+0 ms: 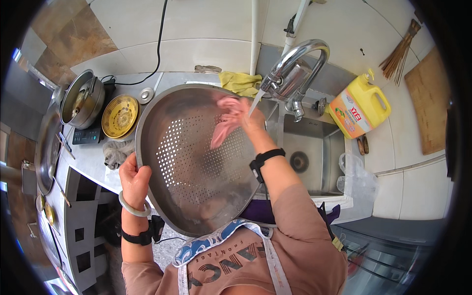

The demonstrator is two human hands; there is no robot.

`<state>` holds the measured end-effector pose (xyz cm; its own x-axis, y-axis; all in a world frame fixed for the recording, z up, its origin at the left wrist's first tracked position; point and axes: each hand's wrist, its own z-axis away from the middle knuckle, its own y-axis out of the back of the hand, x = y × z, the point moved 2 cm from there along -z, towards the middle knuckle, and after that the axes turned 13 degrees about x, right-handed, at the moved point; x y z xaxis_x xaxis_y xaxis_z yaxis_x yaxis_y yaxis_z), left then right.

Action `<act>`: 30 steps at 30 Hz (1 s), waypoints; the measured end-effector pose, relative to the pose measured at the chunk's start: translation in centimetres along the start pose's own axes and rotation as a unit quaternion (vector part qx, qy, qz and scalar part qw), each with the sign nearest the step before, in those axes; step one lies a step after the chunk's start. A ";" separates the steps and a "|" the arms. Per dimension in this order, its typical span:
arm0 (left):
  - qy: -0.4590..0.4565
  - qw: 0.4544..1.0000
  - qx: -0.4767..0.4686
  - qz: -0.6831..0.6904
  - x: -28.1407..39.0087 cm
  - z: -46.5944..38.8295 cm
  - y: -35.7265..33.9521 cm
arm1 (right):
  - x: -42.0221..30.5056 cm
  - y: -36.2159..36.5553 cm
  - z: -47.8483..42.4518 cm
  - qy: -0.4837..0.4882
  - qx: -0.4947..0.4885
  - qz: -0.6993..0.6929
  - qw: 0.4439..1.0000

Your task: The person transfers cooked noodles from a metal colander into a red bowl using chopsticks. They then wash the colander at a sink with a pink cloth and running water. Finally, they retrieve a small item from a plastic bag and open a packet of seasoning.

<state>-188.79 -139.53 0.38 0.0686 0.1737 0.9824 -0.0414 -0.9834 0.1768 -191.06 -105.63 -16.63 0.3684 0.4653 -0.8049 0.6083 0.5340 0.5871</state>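
A large stainless-steel basin-shaped colander (199, 155) tilts in front of me, its perforated bottom facing up. My left hand (135, 179) grips its rim at the left, the thumb over the edge. Against the upper right part of its inside, my right hand (252, 116) holds a pink cloth (225, 123), which hangs down and is partly blurred. Water runs from the chrome faucet (274, 77) onto my right hand. The steel sink (313, 143) lies right of the colander, partly hidden by my right arm.
A yellow cloth (238, 82) lies behind the colander. Detergent stands in a yellow jug (359, 105) beside the sink, near a clear plastic bag (356, 180). Left are a grey cloth (117, 152), yellow-brown bowls (121, 116) and a metal pot (82, 99) on an electric cooker (87, 135).
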 end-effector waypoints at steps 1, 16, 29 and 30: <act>0.004 1.000 0.003 0.013 -0.4 -0.1 0.3 | 3.2 1.4 0.0 0.047 0.096 0.174 0.979; 0.028 0.997 -0.063 0.022 -1.5 -1.8 -2.6 | -9.4 -4.9 3.4 -0.118 -0.124 -0.553 0.816; 0.049 0.992 0.059 0.096 -5.6 -3.7 -2.6 | -4.3 -2.3 21.2 0.181 -0.495 -0.191 0.828; 0.057 0.992 0.046 0.104 -5.4 -3.6 -2.7 | 0.2 -2.8 21.4 0.257 -0.420 -0.201 0.847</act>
<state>-192.59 -137.66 -5.21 -0.0463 -0.0332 0.9984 0.0483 -0.9984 -0.0310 -177.64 -122.16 -20.33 -0.2361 0.2582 -0.9368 -0.1813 0.9354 0.3035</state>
